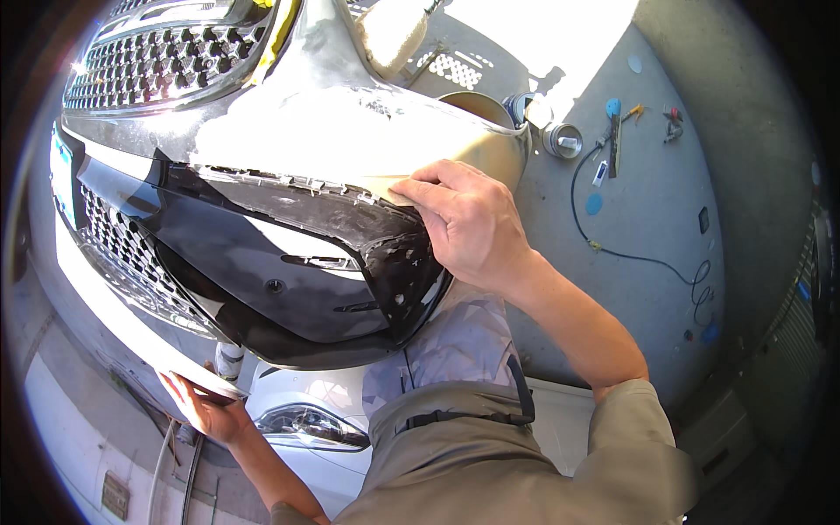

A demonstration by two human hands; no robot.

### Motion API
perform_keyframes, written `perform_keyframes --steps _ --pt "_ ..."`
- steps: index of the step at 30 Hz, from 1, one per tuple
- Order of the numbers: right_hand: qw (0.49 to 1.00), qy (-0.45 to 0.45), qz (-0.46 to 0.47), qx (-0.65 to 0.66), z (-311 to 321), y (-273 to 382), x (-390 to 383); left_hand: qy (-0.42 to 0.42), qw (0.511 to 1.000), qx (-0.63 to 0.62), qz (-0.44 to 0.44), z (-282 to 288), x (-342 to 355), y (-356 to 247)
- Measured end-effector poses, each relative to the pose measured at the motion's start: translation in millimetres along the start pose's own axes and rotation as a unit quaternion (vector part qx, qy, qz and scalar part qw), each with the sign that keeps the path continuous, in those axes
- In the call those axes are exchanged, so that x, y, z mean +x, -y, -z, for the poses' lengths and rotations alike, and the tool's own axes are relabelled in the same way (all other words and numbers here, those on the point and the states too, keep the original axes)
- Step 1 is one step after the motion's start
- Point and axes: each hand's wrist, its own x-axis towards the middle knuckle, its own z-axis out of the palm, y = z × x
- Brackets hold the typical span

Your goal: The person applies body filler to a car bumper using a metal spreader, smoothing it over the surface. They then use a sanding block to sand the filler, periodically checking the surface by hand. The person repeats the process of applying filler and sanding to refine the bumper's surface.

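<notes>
A car bumper [245,254] spans the left and middle of the view, partly glossy black and partly pale silver with a sanded, tan-edged corner. My right hand [472,223] is closed in a pinch on a small tan folded sheet [391,190] that looks like sandpaper. Its fingertips press the sheet to the edge between the pale upper panel and the black recess. Lower left, my left hand [210,411] grips the bumper's pale bottom lip, fingers stretched along it and partly hidden by it.
Behind the bumper, cans [562,140] stand on the grey floor. A dark hose [630,255] curls there, near a strip-like tool [615,144] and blue discs [594,204]. A white car with its headlight [311,426] is close by my legs. Upper left is a mesh grille [166,66].
</notes>
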Motion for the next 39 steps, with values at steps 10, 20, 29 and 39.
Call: perform_keyframes --steps 10,20,29,39 --pt "0.994 -0.030 0.045 -0.092 -22.7 -31.5 13.3 -0.016 0.999 0.029 -0.002 -25.9 -7.1 -0.1" --pt "0.993 -0.080 0.037 -0.077 -29.2 -48.0 21.9 0.003 0.999 0.040 -0.008 -28.3 -8.7 1.5" --pt "0.999 0.019 0.018 -0.025 -3.1 9.1 -30.8 -0.002 0.999 0.032 0.006 -45.1 -6.8 3.1" --pt "1.000 -0.015 -0.019 -0.005 1.6 -1.3 -14.2 0.047 0.998 0.041 -0.010 -47.7 -9.7 1.1"
